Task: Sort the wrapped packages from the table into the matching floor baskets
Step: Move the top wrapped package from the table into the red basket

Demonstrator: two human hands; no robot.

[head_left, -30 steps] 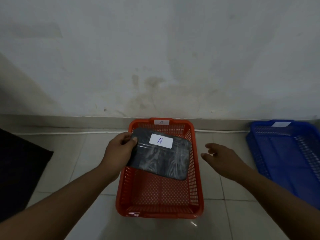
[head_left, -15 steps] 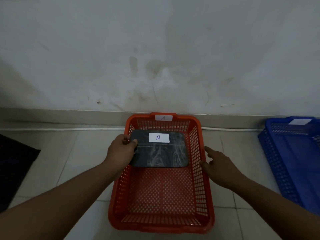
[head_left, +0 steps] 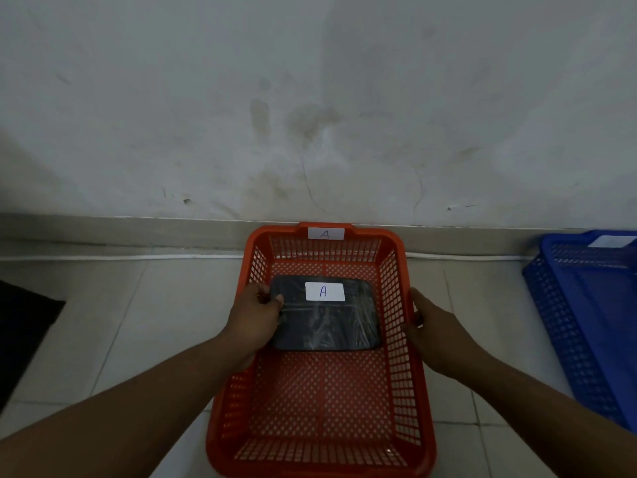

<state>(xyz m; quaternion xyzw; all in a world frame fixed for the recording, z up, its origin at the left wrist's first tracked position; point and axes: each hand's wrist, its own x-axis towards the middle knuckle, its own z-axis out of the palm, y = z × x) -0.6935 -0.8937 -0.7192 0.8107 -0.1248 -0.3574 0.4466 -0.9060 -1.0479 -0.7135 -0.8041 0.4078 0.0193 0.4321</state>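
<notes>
A dark wrapped package [head_left: 331, 322] with a white label marked "A" lies flat low inside the red basket [head_left: 406, 374], toward its far half. My left hand [head_left: 255, 315] grips the package's left edge, thumb on top. The red basket stands on the floor against the wall and carries a white "A" tag on its far rim. My right hand [head_left: 434, 329] rests on the basket's right rim, thumb over the top edge, fingers outside.
A blue basket [head_left: 568, 322] with a white tag stands on the floor at the right. A dark mat [head_left: 24, 326] lies at the left edge. Pale floor tiles surround the baskets, and a white cable runs along the wall's base.
The package went from tilted above the red basket down to flat inside it, still in my left hand. My right hand moved from open air onto the basket's right rim.
</notes>
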